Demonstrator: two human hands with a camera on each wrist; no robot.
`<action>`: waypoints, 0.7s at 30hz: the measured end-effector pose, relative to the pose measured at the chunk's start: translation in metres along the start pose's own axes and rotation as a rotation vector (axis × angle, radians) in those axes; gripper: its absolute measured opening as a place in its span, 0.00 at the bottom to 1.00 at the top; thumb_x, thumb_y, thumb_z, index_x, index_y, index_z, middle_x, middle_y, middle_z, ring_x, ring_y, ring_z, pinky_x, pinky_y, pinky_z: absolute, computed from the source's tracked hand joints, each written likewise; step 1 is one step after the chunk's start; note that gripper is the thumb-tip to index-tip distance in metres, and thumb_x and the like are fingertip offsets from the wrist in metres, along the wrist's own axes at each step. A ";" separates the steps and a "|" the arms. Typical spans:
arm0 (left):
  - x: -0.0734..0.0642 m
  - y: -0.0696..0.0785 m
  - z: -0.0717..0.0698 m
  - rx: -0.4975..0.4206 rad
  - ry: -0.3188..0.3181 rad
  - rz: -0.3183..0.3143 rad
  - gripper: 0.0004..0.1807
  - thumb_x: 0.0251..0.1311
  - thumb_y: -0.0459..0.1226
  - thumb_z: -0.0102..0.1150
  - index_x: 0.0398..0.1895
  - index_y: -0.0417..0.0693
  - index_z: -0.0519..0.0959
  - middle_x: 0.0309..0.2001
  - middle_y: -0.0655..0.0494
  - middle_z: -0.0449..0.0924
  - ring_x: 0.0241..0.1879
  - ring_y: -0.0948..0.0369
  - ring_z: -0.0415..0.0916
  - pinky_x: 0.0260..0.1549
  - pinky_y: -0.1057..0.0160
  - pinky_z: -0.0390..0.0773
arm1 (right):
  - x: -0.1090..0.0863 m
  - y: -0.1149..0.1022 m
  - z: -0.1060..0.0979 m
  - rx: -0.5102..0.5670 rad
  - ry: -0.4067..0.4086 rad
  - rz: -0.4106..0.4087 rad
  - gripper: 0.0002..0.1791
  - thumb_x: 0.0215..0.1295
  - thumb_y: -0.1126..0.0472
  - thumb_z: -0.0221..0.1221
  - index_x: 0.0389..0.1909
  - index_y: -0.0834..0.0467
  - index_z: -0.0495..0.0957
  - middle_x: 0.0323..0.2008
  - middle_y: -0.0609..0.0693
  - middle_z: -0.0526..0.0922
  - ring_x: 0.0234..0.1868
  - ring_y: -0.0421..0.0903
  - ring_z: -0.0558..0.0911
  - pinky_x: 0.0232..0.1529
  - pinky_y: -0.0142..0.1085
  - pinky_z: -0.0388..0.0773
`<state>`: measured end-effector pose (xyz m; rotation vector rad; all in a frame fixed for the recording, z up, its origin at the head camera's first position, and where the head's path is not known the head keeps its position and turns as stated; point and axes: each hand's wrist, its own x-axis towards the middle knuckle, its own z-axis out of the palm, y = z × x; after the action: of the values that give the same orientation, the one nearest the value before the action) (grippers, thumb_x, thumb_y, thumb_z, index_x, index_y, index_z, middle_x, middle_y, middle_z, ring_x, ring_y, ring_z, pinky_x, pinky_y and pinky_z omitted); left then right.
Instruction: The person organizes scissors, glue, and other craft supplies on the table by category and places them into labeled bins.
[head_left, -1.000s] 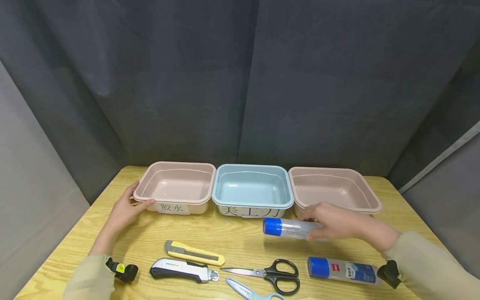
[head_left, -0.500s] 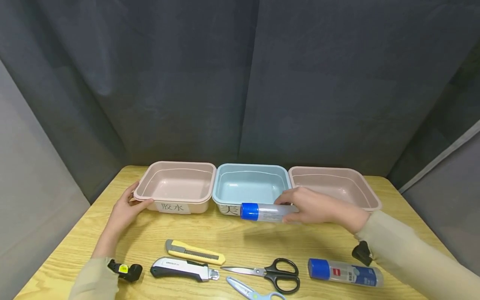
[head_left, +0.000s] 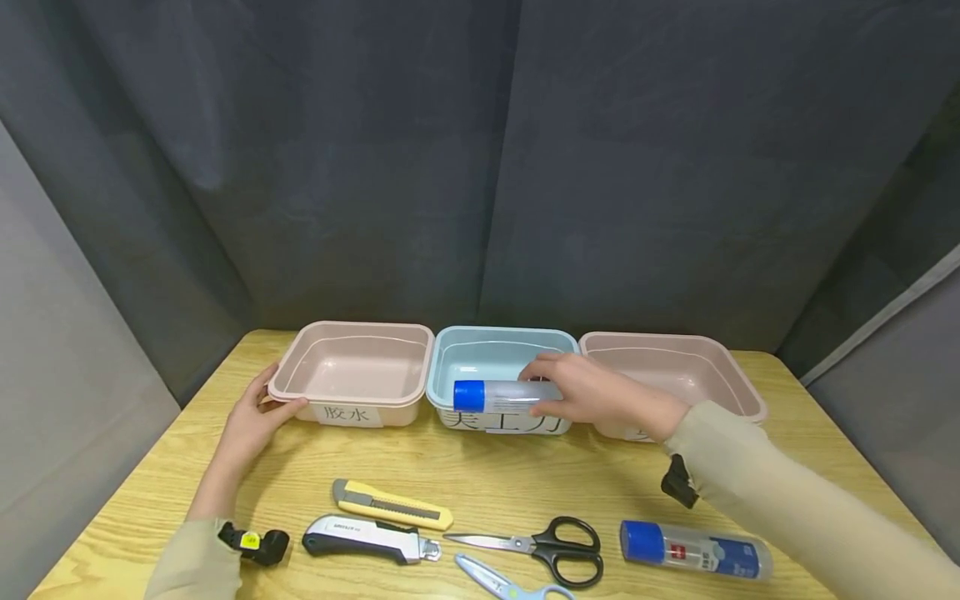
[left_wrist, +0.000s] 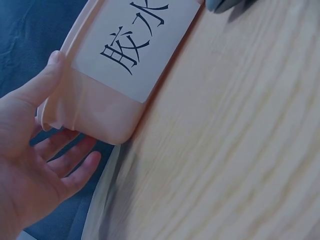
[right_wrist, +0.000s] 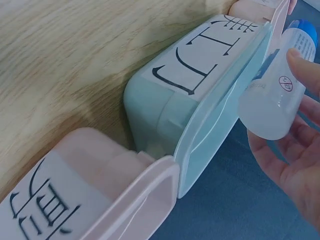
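Observation:
My right hand (head_left: 573,390) grips a clear glue bottle (head_left: 502,397) with a blue cap. The bottle lies sideways in the air over the front rim of the blue bin (head_left: 446,339), cap pointing left. In the right wrist view, thumb and fingers wrap the bottle (right_wrist: 280,87) near the bin's opening. At the left, my left hand (head_left: 251,419) holds the corner of a pink bin (head_left: 322,400) labelled 胶水. The left wrist view shows the thumb on its rim and the fingers bent round the corner.
Another pink bin (head_left: 738,408) stands at the right of the row. In front lie a yellow utility knife (head_left: 390,505), a white-and-black utility knife (head_left: 367,539), black-handled scissors (head_left: 551,546), light-blue scissors (head_left: 510,587) and a second blue-capped bottle (head_left: 693,550). A dark curtain (head_left: 480,167) hangs behind.
My right hand has carried the glue bottle left and up, from in front of the right pink bin to the blue bin. The left hand stays at its bin's corner.

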<state>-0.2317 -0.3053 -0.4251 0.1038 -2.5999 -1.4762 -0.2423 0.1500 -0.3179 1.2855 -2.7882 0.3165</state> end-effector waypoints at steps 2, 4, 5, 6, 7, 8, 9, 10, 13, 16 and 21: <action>-0.001 0.001 0.000 -0.008 0.003 0.000 0.49 0.53 0.52 0.60 0.72 0.52 0.43 0.66 0.38 0.54 0.59 0.42 0.61 0.55 0.45 0.63 | 0.006 -0.001 0.003 -0.004 0.020 0.001 0.22 0.53 0.52 0.64 0.47 0.57 0.76 0.42 0.49 0.78 0.36 0.40 0.75 0.40 0.34 0.77; -0.003 0.001 0.000 -0.016 0.004 -0.002 0.49 0.53 0.52 0.60 0.72 0.53 0.43 0.66 0.38 0.54 0.59 0.43 0.61 0.55 0.46 0.63 | 0.012 -0.001 0.005 -0.017 0.049 -0.003 0.22 0.52 0.52 0.65 0.47 0.57 0.76 0.41 0.49 0.78 0.36 0.40 0.76 0.39 0.35 0.77; -0.003 0.002 0.000 -0.020 0.004 -0.001 0.48 0.53 0.52 0.59 0.72 0.53 0.43 0.66 0.39 0.54 0.58 0.44 0.61 0.55 0.47 0.63 | 0.015 -0.002 0.006 -0.021 0.061 0.000 0.22 0.52 0.52 0.65 0.47 0.57 0.76 0.41 0.49 0.78 0.36 0.40 0.76 0.40 0.35 0.76; -0.003 0.002 0.000 -0.022 0.004 -0.001 0.48 0.54 0.52 0.59 0.72 0.53 0.43 0.66 0.39 0.54 0.58 0.44 0.61 0.55 0.48 0.63 | 0.018 -0.002 0.007 -0.026 0.076 -0.001 0.22 0.52 0.52 0.65 0.46 0.57 0.76 0.41 0.50 0.78 0.36 0.41 0.76 0.40 0.35 0.76; -0.004 0.002 0.001 -0.023 0.004 0.000 0.48 0.54 0.52 0.59 0.72 0.52 0.43 0.66 0.39 0.55 0.58 0.45 0.62 0.55 0.48 0.64 | 0.021 -0.003 0.008 -0.031 0.090 -0.002 0.22 0.52 0.52 0.65 0.46 0.58 0.77 0.41 0.50 0.78 0.36 0.41 0.76 0.40 0.35 0.76; -0.004 0.002 0.001 -0.024 0.003 0.002 0.48 0.54 0.52 0.59 0.72 0.52 0.42 0.66 0.39 0.55 0.58 0.45 0.62 0.54 0.49 0.64 | 0.024 -0.003 0.009 -0.034 0.104 -0.002 0.22 0.52 0.52 0.65 0.46 0.58 0.77 0.40 0.50 0.78 0.36 0.42 0.77 0.39 0.36 0.76; -0.004 0.001 0.002 -0.025 0.002 0.001 0.48 0.54 0.52 0.58 0.72 0.52 0.42 0.66 0.39 0.55 0.58 0.46 0.63 0.54 0.50 0.64 | 0.027 -0.004 0.009 -0.035 0.115 0.000 0.21 0.52 0.52 0.65 0.46 0.58 0.77 0.40 0.50 0.78 0.36 0.42 0.77 0.39 0.36 0.76; -0.004 0.001 0.002 -0.028 0.002 0.000 0.48 0.54 0.52 0.58 0.72 0.52 0.42 0.66 0.39 0.56 0.58 0.46 0.63 0.54 0.50 0.64 | 0.030 -0.004 0.010 -0.034 0.123 0.005 0.21 0.52 0.52 0.65 0.46 0.58 0.77 0.40 0.50 0.78 0.36 0.42 0.77 0.39 0.36 0.75; -0.005 -0.001 0.004 -0.048 0.007 -0.019 0.49 0.54 0.52 0.58 0.72 0.53 0.41 0.66 0.39 0.55 0.59 0.47 0.62 0.55 0.51 0.64 | 0.039 -0.006 0.011 -0.024 0.130 0.027 0.21 0.53 0.51 0.64 0.46 0.58 0.77 0.41 0.50 0.78 0.37 0.43 0.77 0.39 0.36 0.75; -0.006 -0.002 0.006 -0.066 0.022 -0.047 0.50 0.53 0.53 0.59 0.72 0.55 0.40 0.67 0.40 0.54 0.61 0.47 0.60 0.56 0.53 0.64 | 0.047 -0.008 0.014 -0.016 0.131 0.054 0.22 0.54 0.50 0.63 0.47 0.57 0.77 0.43 0.50 0.78 0.39 0.44 0.77 0.41 0.37 0.74; -0.007 -0.003 0.008 -0.074 0.035 -0.054 0.49 0.53 0.52 0.59 0.72 0.56 0.41 0.67 0.42 0.54 0.61 0.49 0.59 0.51 0.69 0.67 | 0.060 -0.010 0.019 -0.020 0.153 0.074 0.22 0.54 0.50 0.64 0.47 0.58 0.77 0.42 0.51 0.78 0.39 0.44 0.76 0.40 0.36 0.75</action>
<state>-0.2258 -0.2990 -0.4329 0.1909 -2.5315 -1.5716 -0.2729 0.0953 -0.3266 1.1053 -2.7074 0.3729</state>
